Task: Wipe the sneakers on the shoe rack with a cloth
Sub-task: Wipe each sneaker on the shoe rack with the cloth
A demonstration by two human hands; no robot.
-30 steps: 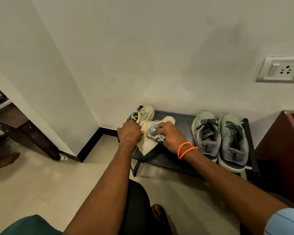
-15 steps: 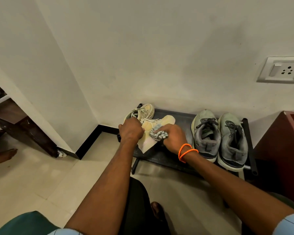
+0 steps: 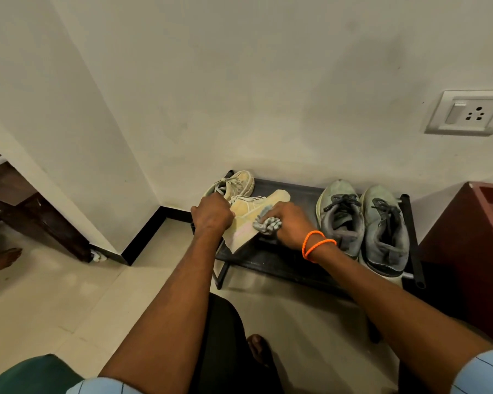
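Note:
A low black shoe rack point(image 3: 282, 260) stands against the wall. A cream sneaker point(image 3: 245, 214) lies tilted on its side at the rack's left end. My left hand point(image 3: 211, 213) grips its heel end. My right hand point(image 3: 289, 224), with orange bands at the wrist, holds a bunched grey-white cloth point(image 3: 266, 224) pressed against the sneaker's side. A second cream sneaker point(image 3: 235, 184) stands behind it near the wall. Two grey-green sneakers point(image 3: 339, 214) point(image 3: 384, 231) sit side by side on the rack's right half.
A dark red cabinet point(image 3: 467, 251) stands right of the rack. A wall socket point(image 3: 467, 112) is above it. A dark wooden frame point(image 3: 32, 214) leans at the left beyond the wall corner, with someone's foot point(image 3: 0, 258) on the tiled floor.
My right hand has slid the cloth a little along the cream sneaker's side; my left hand keeps its grip on the heel. The view has shifted slightly.

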